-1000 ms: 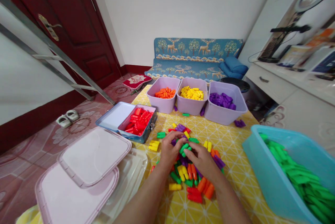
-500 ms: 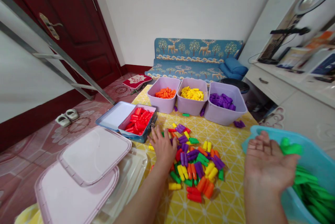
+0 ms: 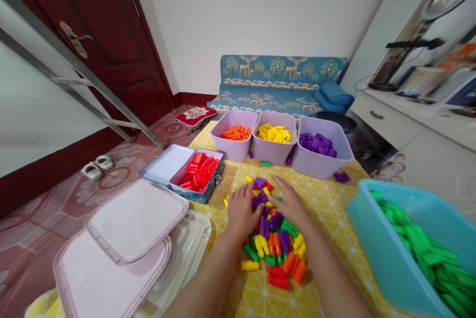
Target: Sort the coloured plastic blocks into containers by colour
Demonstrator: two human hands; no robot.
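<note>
A mixed pile of plastic pieces (image 3: 273, 243), like short rounded pegs joined side by side, lies on the table in red, orange, yellow, green and purple. My left hand (image 3: 241, 211) rests on the pile's left side, fingers slightly bent and thumb apart. On the other side, my right hand (image 3: 292, 204) reaches over the pile with its fingers stretched out. Between the two hands lies a purple piece (image 3: 259, 201); I cannot tell whether either thumb touches it. The hands cover some pieces beneath them.
Behind the pile stand lilac bins of orange (image 3: 219, 139), yellow (image 3: 273, 152) and purple pieces (image 3: 316, 166). A tin box (image 3: 208, 196) holds red ones, and a teal bin (image 3: 379, 248) at right holds green ones. Lids (image 3: 137, 219) are stacked at left on the yellow tablecloth (image 3: 260, 298).
My right hand has moved left from over the teal bin to the pile. The green pieces that were falling beside it now lie in the bin. My left hand has shifted slightly right.
</note>
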